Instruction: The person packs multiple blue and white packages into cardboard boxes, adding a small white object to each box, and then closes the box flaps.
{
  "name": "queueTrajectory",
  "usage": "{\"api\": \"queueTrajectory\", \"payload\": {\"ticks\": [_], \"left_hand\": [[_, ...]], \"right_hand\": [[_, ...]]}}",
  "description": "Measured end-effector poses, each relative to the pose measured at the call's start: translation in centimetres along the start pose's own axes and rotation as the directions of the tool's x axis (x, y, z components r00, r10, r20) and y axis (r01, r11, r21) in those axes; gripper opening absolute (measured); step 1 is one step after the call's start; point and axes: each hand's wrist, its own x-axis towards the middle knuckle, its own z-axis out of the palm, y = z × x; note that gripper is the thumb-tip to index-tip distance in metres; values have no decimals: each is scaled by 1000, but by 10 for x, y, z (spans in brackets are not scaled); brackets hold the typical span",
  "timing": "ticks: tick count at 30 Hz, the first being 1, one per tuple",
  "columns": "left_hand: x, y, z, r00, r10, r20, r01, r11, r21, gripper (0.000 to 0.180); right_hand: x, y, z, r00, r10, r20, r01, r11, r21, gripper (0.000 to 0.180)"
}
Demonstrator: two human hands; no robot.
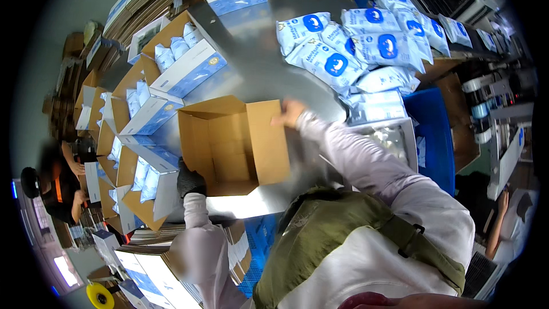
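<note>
An unfilled brown cardboard box [229, 154] stands on the metal table in front of me, its top flaps spread. My left hand [191, 181], in a dark glove, grips the box at its near left corner; some of its fingers are hidden. At the upper right, my bare right hand [290, 113] has the edge of the right flap [269, 143] between thumb and fingers, slightly blurred. Close to the left side of this box are open boxes with blue-and-white packets, such as one white-and-blue box [191, 71].
A heap of blue-and-white packets [366, 40] covers the far right of the metal table [257, 57]. A blue bin [437, 137] stands at the right. Stacked flat cartons [134, 6] rise at the far left. Other people are at both sides.
</note>
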Motion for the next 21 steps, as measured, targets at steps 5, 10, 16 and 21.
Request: {"api": "queueTrajectory", "payload": {"ticks": [5, 10, 16, 21], "left_hand": [[4, 14, 9, 997, 14, -79, -15, 1000, -14, 43], [16, 39, 10, 990, 82, -116, -83, 996, -6, 34], [10, 32, 5, 995, 22, -96, -29, 997, -73, 29], [17, 38, 3, 991, 94, -99, -91, 995, 38, 26]], "right_hand": [[67, 61, -106, 920, -115, -375, -267, 517, -813, 99], [121, 86, -130, 958, 68, -279, -131, 967, -217, 78], [64, 50, -101, 846, 166, -507, -487, 626, -608, 80], [39, 42, -99, 929, 4, -371, -63, 987, -148, 101]]}}
